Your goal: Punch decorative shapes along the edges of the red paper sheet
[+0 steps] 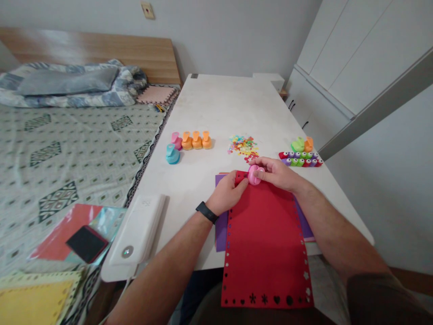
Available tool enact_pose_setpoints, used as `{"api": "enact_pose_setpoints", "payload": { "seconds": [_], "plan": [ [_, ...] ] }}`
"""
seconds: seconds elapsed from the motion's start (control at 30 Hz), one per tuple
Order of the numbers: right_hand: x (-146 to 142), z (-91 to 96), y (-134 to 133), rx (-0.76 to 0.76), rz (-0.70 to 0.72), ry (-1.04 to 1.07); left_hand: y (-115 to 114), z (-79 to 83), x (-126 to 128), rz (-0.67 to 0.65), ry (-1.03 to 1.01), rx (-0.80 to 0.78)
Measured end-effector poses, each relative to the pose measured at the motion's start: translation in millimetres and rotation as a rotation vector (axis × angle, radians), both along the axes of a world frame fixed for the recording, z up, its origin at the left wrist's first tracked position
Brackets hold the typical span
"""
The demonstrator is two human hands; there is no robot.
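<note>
A red sheet [264, 239] with small shapes punched along its sides and near edge hangs over the table's front edge. My left hand [228, 192] pinches its far left corner between thumb and fingers. A pink craft punch [254, 175] sits at the sheet's far edge, gripped by my right hand [275, 174] with the thumb on its lever. Purple sheets [221, 232] lie beneath the red one. Just beyond my hands is a pile of colourful punched paper bits [242, 145], with red ones nearest the punch.
Orange punches [196, 141], a pink punch [176, 140] and a blue punch [172, 155] stand left on the white table [223, 104]. Small punches [301, 160] line the right. A white device [138, 230] lies front left; a phone [87, 243] rests on the bed.
</note>
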State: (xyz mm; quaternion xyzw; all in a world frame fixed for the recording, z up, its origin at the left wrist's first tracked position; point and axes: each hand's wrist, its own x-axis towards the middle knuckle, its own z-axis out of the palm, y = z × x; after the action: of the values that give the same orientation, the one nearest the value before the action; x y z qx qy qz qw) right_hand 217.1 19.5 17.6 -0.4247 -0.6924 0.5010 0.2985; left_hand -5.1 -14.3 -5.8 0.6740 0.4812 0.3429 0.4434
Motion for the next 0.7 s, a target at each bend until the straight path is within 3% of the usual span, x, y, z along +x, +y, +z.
{"api": "enact_pose_setpoints", "payload": {
  "seconds": [0.2,0.7],
  "plan": [
    [0,6.5,-2,-0.053,0.016,0.052,0,-7.6,-2,-0.014,0.044,0.033],
    [2,11.1,-2,-0.067,0.017,0.062,-3,-4.5,-2,0.004,0.087,0.042]
  ]
}}
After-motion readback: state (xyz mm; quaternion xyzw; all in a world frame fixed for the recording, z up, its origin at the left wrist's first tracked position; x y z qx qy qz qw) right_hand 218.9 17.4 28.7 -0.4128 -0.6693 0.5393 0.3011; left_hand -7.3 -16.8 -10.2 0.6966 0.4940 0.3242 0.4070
